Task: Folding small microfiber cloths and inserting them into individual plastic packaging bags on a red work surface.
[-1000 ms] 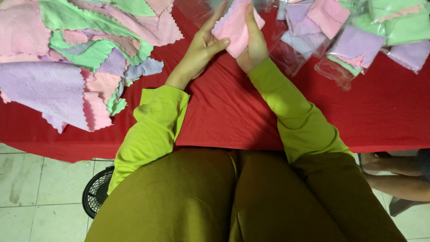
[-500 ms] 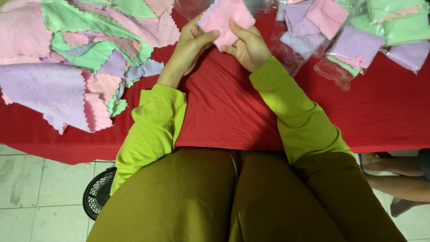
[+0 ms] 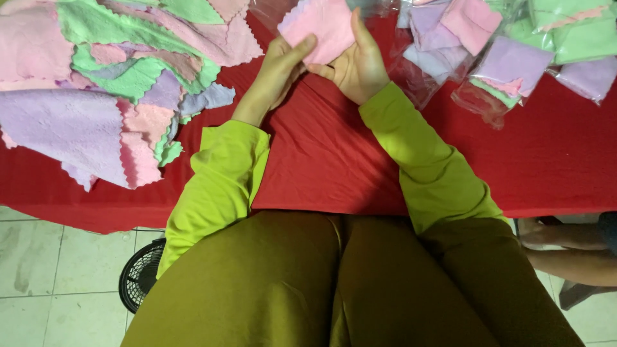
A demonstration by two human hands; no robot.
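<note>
Floor fan (image 3: 138, 283): lower left of the frame, on the tiled floor below the tabletop edge, beside the person's knee.
Sleeves: both forearms in yellow-green cloth run from the lap at the bottom centre upward, converging toward the upper centre.
Tabletop (image 3: 321, 160): covered in red cloth; the bare patch at mid-frame lies under the forearms.
Left hand (image 3: 276, 74): palm turned inward, fingers extended, thumb laid over the lower left corner of the folded pink cloth (image 3: 324, 29); a pinching hold, apparently to keep the fold flat.
Right hand (image 3: 357, 67): palm toward the camera, fingers raised behind the cloth's right edge and cupped round it; it appears to support the cloth from beneath.
Folded pink cloth: upper centre of the frame, held between both hands just above the tabletop.
Loose cloths (image 3: 96, 83): upper left, a spread heap of pink, green and lilac squares with scalloped edges.
Bagged cloths (image 3: 508, 64): upper right, folded sets in clear plastic bags, lying close together.
</note>
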